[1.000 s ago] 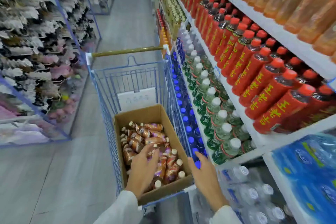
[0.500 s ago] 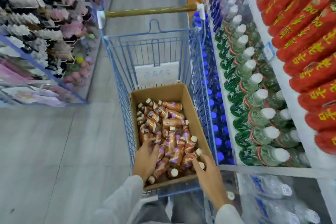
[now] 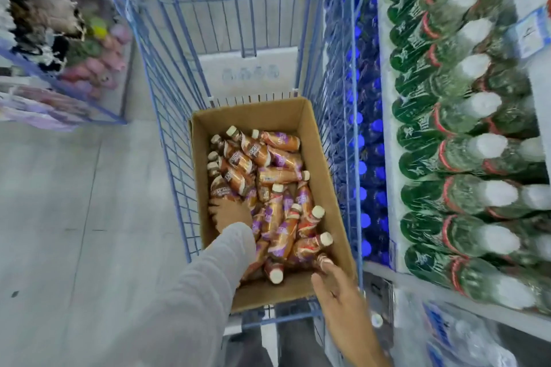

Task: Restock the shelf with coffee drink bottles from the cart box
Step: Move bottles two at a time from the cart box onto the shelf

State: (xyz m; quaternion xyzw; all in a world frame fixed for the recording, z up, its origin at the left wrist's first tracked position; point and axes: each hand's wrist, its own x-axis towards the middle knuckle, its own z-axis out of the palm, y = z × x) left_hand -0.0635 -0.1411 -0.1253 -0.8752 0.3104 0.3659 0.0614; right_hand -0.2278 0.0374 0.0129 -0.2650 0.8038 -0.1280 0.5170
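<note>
Inside box, left grip among coffee bottles, right grip touching one

We see a blue wire cart standing on the grey floor. At the cart's near end sits an open cardboard box, filling that end from one wire side to the other. Inside the box, coffee drink bottles lie loose on their sides, heaped across one another. Right of the cart runs a white shelf carrying rows of green-labelled bottles with white caps; blue-capped bottles stand lower, just beside the cart's right wall. Left of the cart, a blue-framed rack rests on the floor.
</note>
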